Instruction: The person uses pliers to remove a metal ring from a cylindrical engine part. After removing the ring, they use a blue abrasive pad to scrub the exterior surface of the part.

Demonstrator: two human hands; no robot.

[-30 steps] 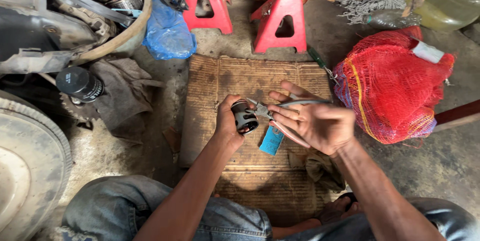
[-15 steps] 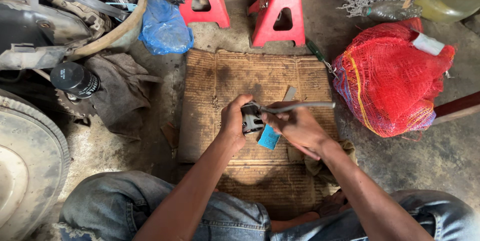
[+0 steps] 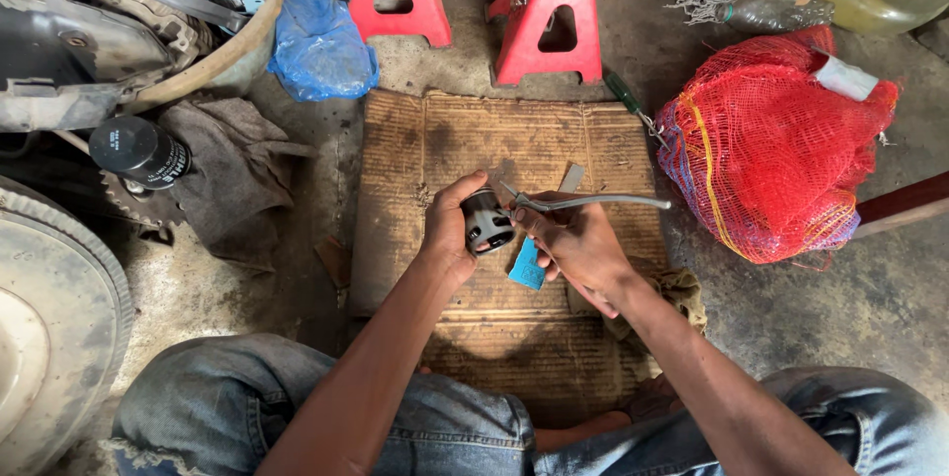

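My left hand (image 3: 450, 229) grips a small dark cylindrical metal part (image 3: 487, 220), a piston-like piece, over a sheet of brown cardboard (image 3: 445, 140). My right hand (image 3: 573, 239) holds a pair of slim metal pliers (image 3: 583, 202) whose tips touch the top of the part, handles pointing right. A small blue packet (image 3: 526, 265) lies on the cardboard just under my right hand. A thin grey metal strip (image 3: 571, 177) lies just beyond the pliers.
Two red jack stands (image 3: 554, 11) stand at the cardboard's far edge. A red mesh sack (image 3: 771, 155) lies at right, a blue plastic bag (image 3: 321, 41) and a black oil filter (image 3: 138, 152) at left, a tyre (image 3: 49, 318) at lower left. A screwdriver (image 3: 629, 98) lies near the sack.
My right hand, open-fingered a second ago, has closed on the pliers and brought the tips onto the part. The view has shifted slightly downward.
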